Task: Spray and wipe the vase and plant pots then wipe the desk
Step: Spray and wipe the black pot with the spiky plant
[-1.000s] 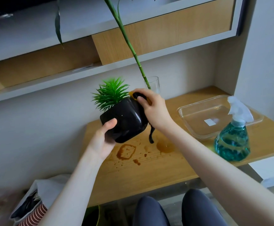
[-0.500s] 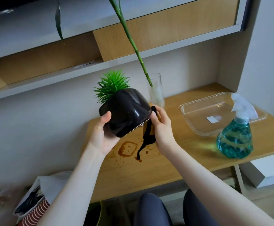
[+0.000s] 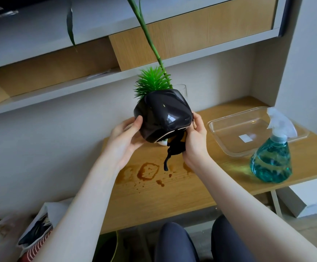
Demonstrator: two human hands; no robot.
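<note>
A glossy black plant pot (image 3: 162, 115) with a spiky green plant (image 3: 151, 82) is held tilted above the wooden desk (image 3: 172, 191), its base turned toward me. My left hand (image 3: 124, 138) grips the pot's left side, thumb on its face. My right hand (image 3: 195, 140) holds a dark cloth with a yellow patch (image 3: 176, 146) against the pot's lower right edge and base; a strip of cloth dangles down. A clear glass vase (image 3: 181, 89) with a tall green stalk (image 3: 148, 35) stands behind the pot, mostly hidden. Brown stains (image 3: 147, 171) mark the desk below.
A teal spray bottle (image 3: 272, 161) with a white trigger stands on the desk's right front. Behind it lies a clear plastic tray (image 3: 229, 146). Shelving (image 3: 172, 59) overhangs the desk. A bag (image 3: 36, 233) sits on the floor at the lower left, my knees below the desk edge.
The pot has tilted further, its base now facing me. My right hand slid with the cloth from the pot's top rim down its right side to the underside.
</note>
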